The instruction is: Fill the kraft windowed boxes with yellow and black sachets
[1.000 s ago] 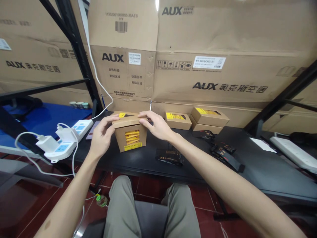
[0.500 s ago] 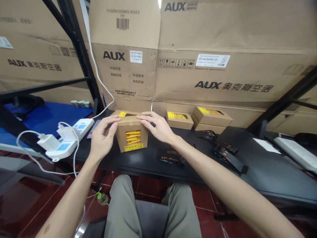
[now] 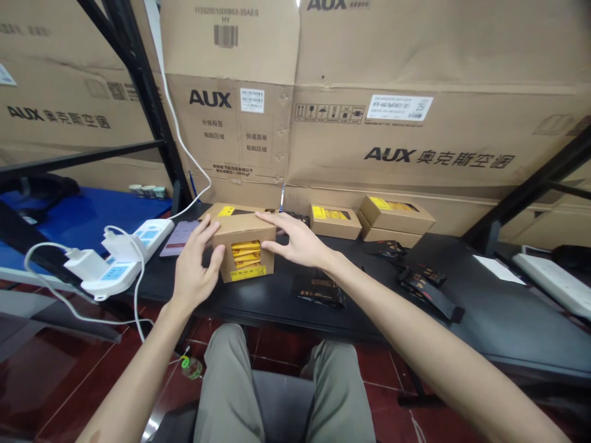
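Note:
A small brown cardboard box (image 3: 242, 230) stands on the black table, its front window showing stacked yellow packets (image 3: 246, 253) above a yellow label. My left hand (image 3: 196, 266) holds the box's left side, thumb near the front edge and fingers toward the top. From the right, my right hand (image 3: 298, 240) grips the other side, fingers at the top edge and thumb at the front corner. Together the hands hold the box between them; its lid looks closed. Another cardboard box with a yellow label (image 3: 226, 210) lies just behind it, partly hidden.
A white power strip (image 3: 113, 271) with plugged adapters and a phone (image 3: 179, 239) lie left. Window boxes (image 3: 336, 229) and a stack of two (image 3: 392, 231) stand back right. Black packets (image 3: 318, 289) lie in front and black pouches (image 3: 427, 286) at right. Large cartons (image 3: 415, 74) line the back.
The box's top has flattened at the front, and my hands have slid a little lower along its sides. The view has shifted slightly; more of the phone shows.

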Tool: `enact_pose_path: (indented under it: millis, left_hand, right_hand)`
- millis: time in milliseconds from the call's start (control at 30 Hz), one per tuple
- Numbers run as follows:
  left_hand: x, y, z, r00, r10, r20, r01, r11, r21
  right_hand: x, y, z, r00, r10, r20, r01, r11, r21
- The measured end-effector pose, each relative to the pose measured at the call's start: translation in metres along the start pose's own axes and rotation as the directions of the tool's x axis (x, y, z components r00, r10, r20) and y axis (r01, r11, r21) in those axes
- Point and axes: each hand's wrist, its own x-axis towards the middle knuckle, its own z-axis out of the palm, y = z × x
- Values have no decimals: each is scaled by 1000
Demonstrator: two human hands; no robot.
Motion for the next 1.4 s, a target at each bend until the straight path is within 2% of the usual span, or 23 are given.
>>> enact_pose_path:
  millis: [100, 200, 267, 333, 433, 500, 567, 600, 667, 767, 900, 1133, 1400]
  left_hand:
    - [-13, -10, 9, 980, -191, 53, 192, 981, -26]
    - [-24, -24, 15, 922, -343, 178, 352, 936, -18]
    - [-29, -30, 15, 904, -366, 220, 374, 927, 7]
    - [-30, -33, 13, 907, -348, 239, 354, 935, 16]
    - [-30, -33, 11, 918, -310, 247, 315, 949, 18]
    - [-30, -31, 10, 924, -297, 242, 301, 953, 21]
    - [-31, -29, 11, 927, -284, 244, 285, 958, 29]
    - [-31, -28, 11, 930, -274, 245, 273, 961, 37]
    - [-32, -27, 12, 938, -243, 246, 235, 970, 60]
    - [-33, -26, 14, 953, -183, 240, 163, 981, 102]
    - [-36, -26, 17, 957, -155, 245, 126, 984, 128]
    - [-39, -29, 19, 956, -138, 257, 96, 981, 170]
    - [-39, -27, 19, 949, -139, 282, 79, 974, 213]
  right_hand:
    - [-3, 4, 1, 982, 183, 45, -187, 976, 114]
    - [-6, 5, 5, 946, 323, 34, -324, 938, 119]
    - [-8, 7, 10, 920, 391, 25, -390, 909, 144]
    - [-10, 10, 14, 864, 503, -2, -485, 834, 263]
    - [-13, 20, 15, 704, 705, -82, -563, 625, 541]
    - [-14, 29, 6, 557, 820, -131, -497, 456, 738]
    - [-18, 41, -10, 407, 900, -157, -378, 323, 868]
    - [-20, 47, -20, 342, 925, -165, -326, 281, 903]
    - [-27, 60, -40, 247, 952, -181, -279, 249, 927]
    - [-39, 77, -64, 152, 970, -189, -249, 223, 943]
    - [-52, 86, -76, 108, 972, -210, -237, 230, 944]
    - [-54, 93, -78, 112, 981, -161, -351, 191, 917]
    - [-43, 107, -81, 113, 981, -155, -522, 192, 831]
